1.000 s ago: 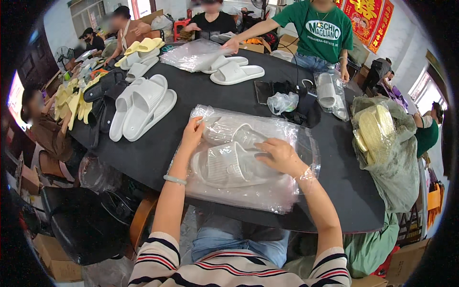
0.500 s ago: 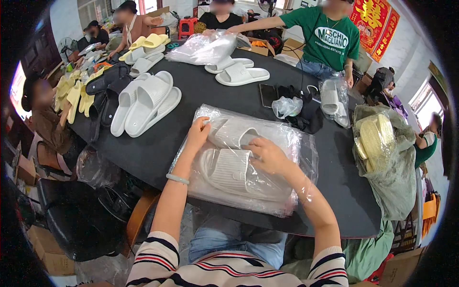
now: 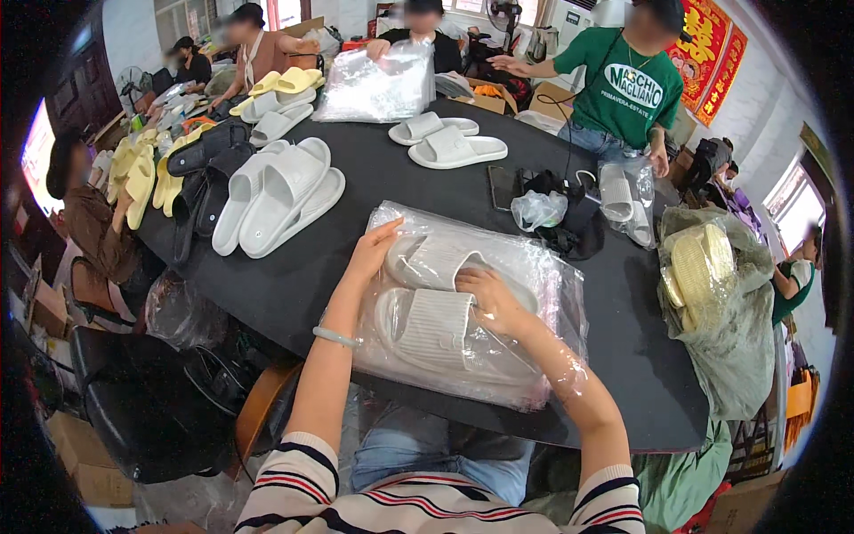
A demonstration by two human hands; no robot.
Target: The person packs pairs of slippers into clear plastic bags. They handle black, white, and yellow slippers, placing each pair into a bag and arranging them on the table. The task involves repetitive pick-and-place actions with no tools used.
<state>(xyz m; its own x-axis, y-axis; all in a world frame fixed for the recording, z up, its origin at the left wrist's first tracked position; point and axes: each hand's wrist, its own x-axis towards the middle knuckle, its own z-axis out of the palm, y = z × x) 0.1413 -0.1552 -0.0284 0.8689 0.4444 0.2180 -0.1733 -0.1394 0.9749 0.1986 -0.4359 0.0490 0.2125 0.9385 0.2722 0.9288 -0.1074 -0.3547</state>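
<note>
Two light grey slide slippers lie side by side within a clear plastic bag (image 3: 498,356), on top of a stack of similar bags. The far slipper (image 3: 431,260) and the near slipper (image 3: 431,325) both have ribbed straps, toes pointing left. My left hand (image 3: 372,251) pinches the bag's far left edge beside the far slipper's toe. Plastic drapes over my right wrist; my right hand (image 3: 494,301) reaches inside the bag, its curled fingers at the far slipper's strap opening. The fingertips are partly hidden there.
Grey slippers (image 3: 280,196), black slippers (image 3: 209,160) and yellow slippers (image 3: 142,182) line the table's left side. A loose grey pair (image 3: 458,149) lies beyond my bags. At right are a bagged pair (image 3: 616,194) and a sack of yellow slippers (image 3: 703,262). Co-workers surround the table.
The slippers sit slightly farther right in the bag, and my right hand has moved deeper toward the far slipper. Across the table, a co-worker in black now holds up the clear bags.
</note>
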